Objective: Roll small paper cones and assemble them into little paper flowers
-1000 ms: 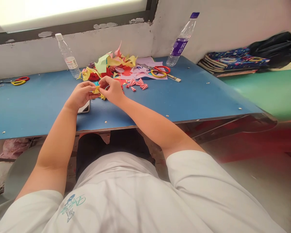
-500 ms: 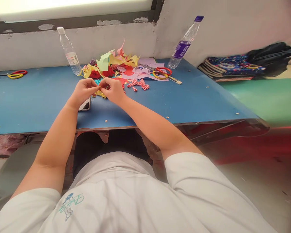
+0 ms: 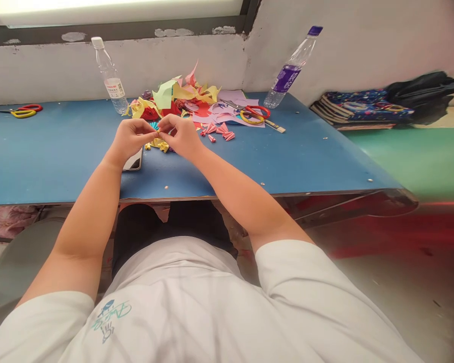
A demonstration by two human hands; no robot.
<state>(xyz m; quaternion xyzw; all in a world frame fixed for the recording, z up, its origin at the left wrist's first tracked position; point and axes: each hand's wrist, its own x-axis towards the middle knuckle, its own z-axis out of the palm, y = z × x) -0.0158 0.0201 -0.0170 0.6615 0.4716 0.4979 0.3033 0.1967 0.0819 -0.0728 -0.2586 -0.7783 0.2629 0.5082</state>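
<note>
My left hand point(image 3: 130, 139) and my right hand point(image 3: 181, 135) meet above the table, both closed in a pinch. Between their fingertips is a small piece of yellow paper point(image 3: 158, 132), mostly covered by the fingers. Just below them lie small yellow folded paper pieces point(image 3: 159, 145), and a blue pleated paper piece point(image 3: 154, 125) shows behind. Pink folded paper cones point(image 3: 222, 132) lie to the right of my right hand. A phone point(image 3: 135, 160) rests partly under my left wrist.
A heap of coloured paper scraps point(image 3: 166, 96) lies behind my hands on the blue table point(image 3: 287, 161). Red-and-yellow scissors point(image 3: 254, 115) and a brush point(image 3: 275, 127) are at right, other scissors point(image 3: 24, 111) far left. Two bottles stand at back, one white-capped point(image 3: 111, 80), one purple-labelled point(image 3: 289, 73).
My hands remain pinched together, with only a slight shift of the fingers. The view has tilted a little, so the table items sit slightly further right.
</note>
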